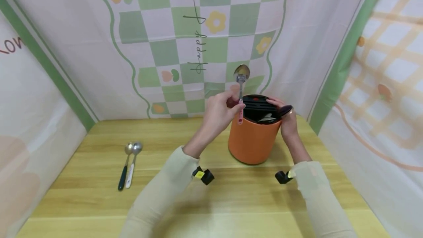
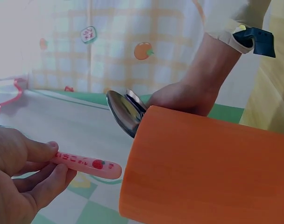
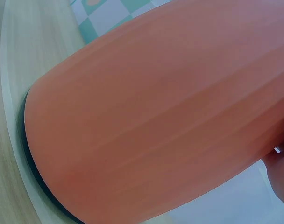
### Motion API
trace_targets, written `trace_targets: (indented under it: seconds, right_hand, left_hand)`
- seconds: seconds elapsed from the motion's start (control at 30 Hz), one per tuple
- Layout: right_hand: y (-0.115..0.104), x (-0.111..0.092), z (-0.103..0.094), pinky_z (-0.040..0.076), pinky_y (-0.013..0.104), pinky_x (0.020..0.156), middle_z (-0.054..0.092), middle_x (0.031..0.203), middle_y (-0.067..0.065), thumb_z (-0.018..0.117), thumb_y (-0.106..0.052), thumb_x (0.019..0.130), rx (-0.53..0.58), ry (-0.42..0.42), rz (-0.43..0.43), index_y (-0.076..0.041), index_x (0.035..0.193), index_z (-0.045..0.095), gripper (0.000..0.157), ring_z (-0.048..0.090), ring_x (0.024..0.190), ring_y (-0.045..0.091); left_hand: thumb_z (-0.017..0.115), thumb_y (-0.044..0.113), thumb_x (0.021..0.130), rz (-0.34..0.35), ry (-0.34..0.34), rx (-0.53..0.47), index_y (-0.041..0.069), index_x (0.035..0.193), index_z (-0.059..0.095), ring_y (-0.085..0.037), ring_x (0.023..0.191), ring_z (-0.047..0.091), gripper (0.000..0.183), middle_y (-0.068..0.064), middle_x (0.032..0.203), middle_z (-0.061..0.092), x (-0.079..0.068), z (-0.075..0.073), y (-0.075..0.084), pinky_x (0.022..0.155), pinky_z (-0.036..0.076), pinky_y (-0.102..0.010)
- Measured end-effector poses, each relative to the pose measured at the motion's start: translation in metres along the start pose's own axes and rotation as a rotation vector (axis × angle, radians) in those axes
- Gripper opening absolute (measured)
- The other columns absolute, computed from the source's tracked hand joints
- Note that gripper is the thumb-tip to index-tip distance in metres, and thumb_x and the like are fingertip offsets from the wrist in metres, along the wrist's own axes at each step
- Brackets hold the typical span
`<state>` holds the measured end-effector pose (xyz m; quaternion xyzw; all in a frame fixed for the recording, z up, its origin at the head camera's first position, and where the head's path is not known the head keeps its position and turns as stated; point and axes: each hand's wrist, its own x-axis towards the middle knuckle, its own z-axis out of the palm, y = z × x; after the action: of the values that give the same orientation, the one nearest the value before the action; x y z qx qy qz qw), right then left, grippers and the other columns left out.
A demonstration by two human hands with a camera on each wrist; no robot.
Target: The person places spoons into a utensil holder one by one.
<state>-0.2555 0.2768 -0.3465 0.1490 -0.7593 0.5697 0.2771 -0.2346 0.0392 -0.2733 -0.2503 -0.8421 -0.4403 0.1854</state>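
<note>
My left hand (image 1: 219,109) pinches a spoon (image 1: 240,100) by its pink handle (image 2: 93,165), which carries a strawberry print. The spoon stands upright with its bowl at the top, and the handle's lower end is beside the rim of an orange utensil holder (image 1: 252,142). My right hand (image 1: 287,120) grips the holder at its right side, fingers over the back of the rim. Much of that hand is hidden behind the holder in the left wrist view. Spoon bowls (image 2: 124,113) stick out of the holder's mouth close to my right hand. Inside the holder is a black slotted insert (image 1: 256,104).
Two more spoons lie side by side on the wooden table (image 1: 231,201) at the left: a dark-green-handled spoon (image 1: 123,173) and a white-handled spoon (image 1: 131,172). A checkered curtain (image 1: 185,47) hangs behind the table, with further cloth at both sides.
</note>
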Motion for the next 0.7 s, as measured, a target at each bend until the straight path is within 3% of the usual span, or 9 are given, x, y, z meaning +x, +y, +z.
trace_targets:
  seconds: [0.2,0.7]
  right_hand:
    - [0.0,0.0,0.0,0.035,0.013,0.107,0.053,0.137,0.035,0.026,-0.01,0.108,-0.011,0.004,0.006,0.017,0.12,0.061,0.046,0.052,0.124,0.001]
    - [-0.003,0.0,0.0,0.036,0.013,0.107,0.053,0.136,0.035,0.03,-0.005,0.106,-0.017,0.004,0.008,0.017,0.119,0.061,0.041,0.052,0.123,-0.001]
  left_hand:
    - [0.075,0.021,0.089,0.04,0.024,0.004,0.01,0.083,0.06,-0.013,0.072,0.066,0.02,-0.003,0.079,0.07,0.01,0.006,0.005,0.062,0.048,-0.018]
    - [0.074,0.023,0.09,0.036,0.027,0.028,0.011,0.089,0.069,-0.01,0.072,0.066,0.013,-0.001,0.084,0.072,0.025,0.027,0.004,0.063,0.05,-0.015]
